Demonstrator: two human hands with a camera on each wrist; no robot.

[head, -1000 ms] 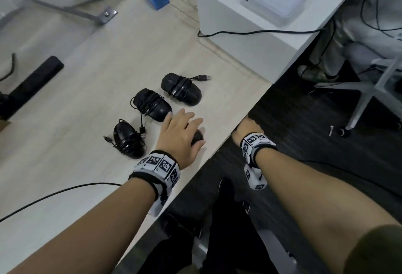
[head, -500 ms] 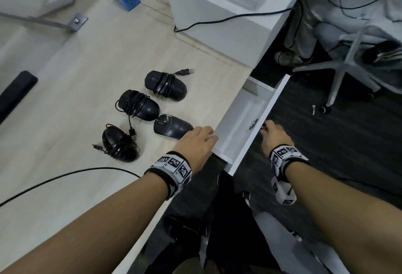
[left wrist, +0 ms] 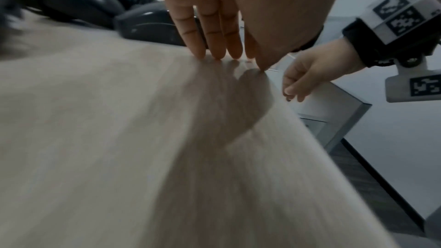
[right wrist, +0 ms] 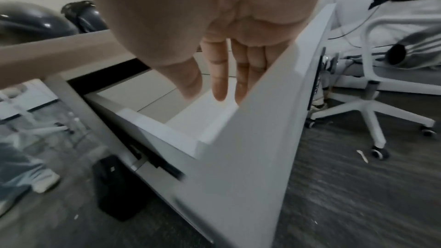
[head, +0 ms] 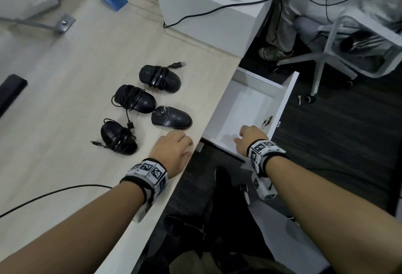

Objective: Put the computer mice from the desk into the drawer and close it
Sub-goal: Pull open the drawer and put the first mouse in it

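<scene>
**Mice waiting on the desk, drawer standing open**

Mice, four of them and all black, lie in a loose cluster on the pale desk [head: 65, 78], none yet in the drawer [head: 285, 99]; three are wound in their own cables, namely the far mouse [head: 159, 78], the middle mouse [head: 134, 101] and the near-left mouse [head: 117, 140]; the bare mouse [head: 171, 118], with no cable round it, sits closest to the desk's right edge. The white drawer is pulled out to the right of that edge and its floor shows nothing inside.

The left hand [head: 174, 154] rests near the desk edge just this side of the bare mouse, fingers straight and relaxed, fingertips [left wrist: 214, 50] down on the wood, holding nothing; the right hand [head: 250, 139] hangs over the near end of the drawer, fingers loosely extended, gripping nothing.

The step in hand appears to be the first pick; the bare mouse is the sensible start, being nearest the left hand and the drawer. Cup it from above across its width, lift it clear over the desk edge, and set it toward the drawer's far end so room remains for the others; for the wrapped ones, close the fingers over the coils so no plug trails and catches on the drawer front; the near-left mouse has a loose plug end that wants gathering.
</scene>
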